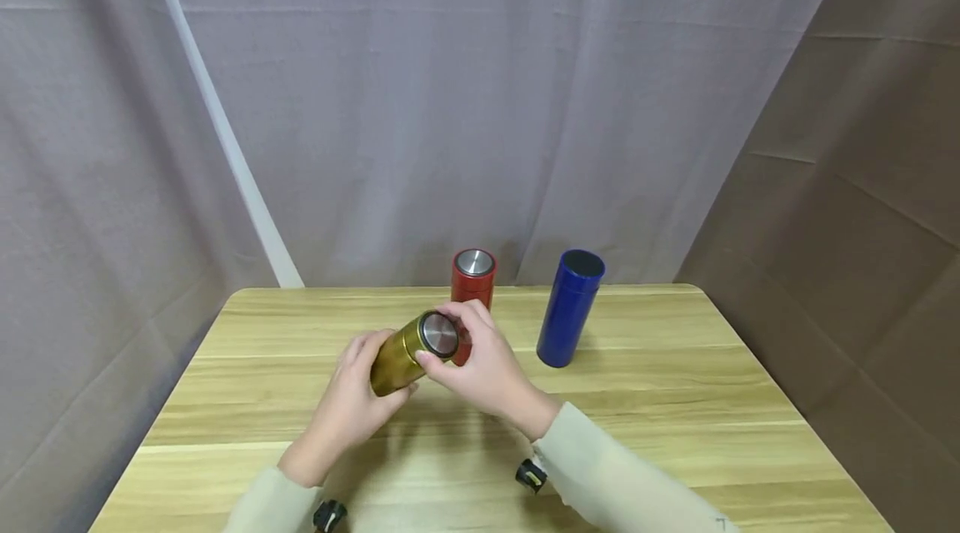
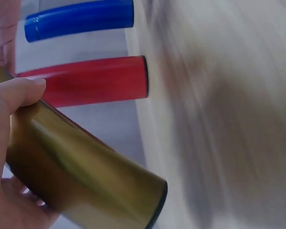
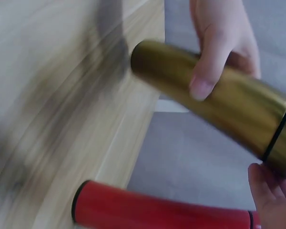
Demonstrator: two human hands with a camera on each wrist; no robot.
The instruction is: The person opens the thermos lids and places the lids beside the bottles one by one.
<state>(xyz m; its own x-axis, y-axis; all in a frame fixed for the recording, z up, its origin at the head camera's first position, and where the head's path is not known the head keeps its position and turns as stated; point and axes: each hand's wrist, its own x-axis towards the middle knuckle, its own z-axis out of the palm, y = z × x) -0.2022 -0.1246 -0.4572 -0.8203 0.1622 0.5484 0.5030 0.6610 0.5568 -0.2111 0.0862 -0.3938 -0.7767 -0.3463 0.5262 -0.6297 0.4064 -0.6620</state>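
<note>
A gold thermos (image 1: 395, 364) is held tilted above the table, its steel-topped lid (image 1: 439, 334) pointing up toward the right. My left hand (image 1: 347, 401) grips the body, with the thumb across it in the left wrist view. Around the lid end, the fingers and thumb of my right hand (image 1: 487, 368) hold on. In the right wrist view, a dark ring circles the gold thermos (image 3: 181, 78) just below the lid. Behind the right hand stands a red thermos (image 1: 472, 281), partly hidden by it. A blue thermos (image 1: 568, 315) stands upright farther right.
The wooden table (image 1: 675, 400) has its far edge near a grey curtain (image 1: 420, 117). A brown curtain (image 1: 862, 208) hangs along the right side. Small black devices (image 1: 531, 475) sit at both wrists, beside the light sleeves.
</note>
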